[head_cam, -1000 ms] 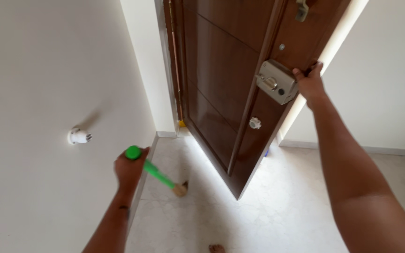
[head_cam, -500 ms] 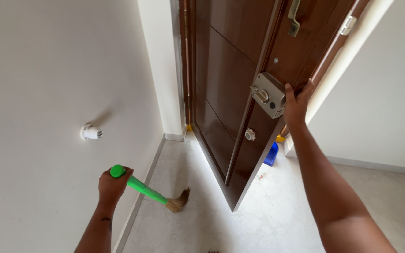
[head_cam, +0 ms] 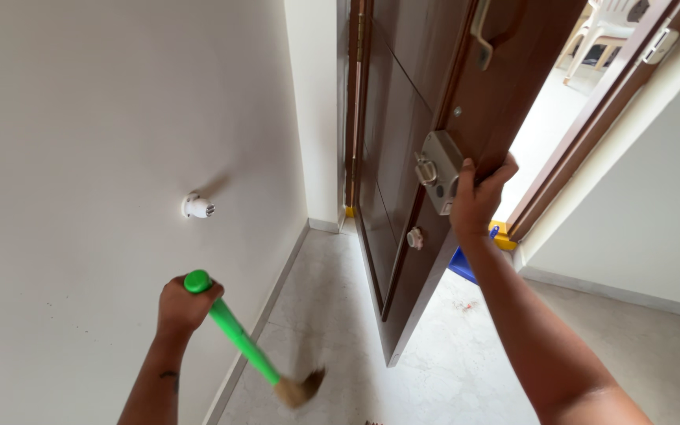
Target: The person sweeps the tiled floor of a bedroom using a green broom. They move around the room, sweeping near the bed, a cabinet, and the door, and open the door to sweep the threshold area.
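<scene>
My right hand (head_cam: 475,198) grips the free edge of a dark brown wooden door (head_cam: 415,102), just beside its metal lock box (head_cam: 438,167). The door stands partly open, swung toward the left wall. My left hand (head_cam: 184,305) is closed around the top of a bright green broom handle (head_cam: 234,334). The handle slants down to the right, and its straw head (head_cam: 301,388) is blurred just above the pale marble floor (head_cam: 434,370).
A white wall (head_cam: 104,118) runs along my left with a small white door stopper (head_cam: 197,207) sticking out of it. A blue and yellow object (head_cam: 478,256) lies on the floor behind the door. White plastic chairs (head_cam: 611,27) show through the doorway.
The door has swung further open toward the left wall with my right hand on its edge. The doorway gap widened, showing chairs beyond. The broom head dropped lower and nearer.
</scene>
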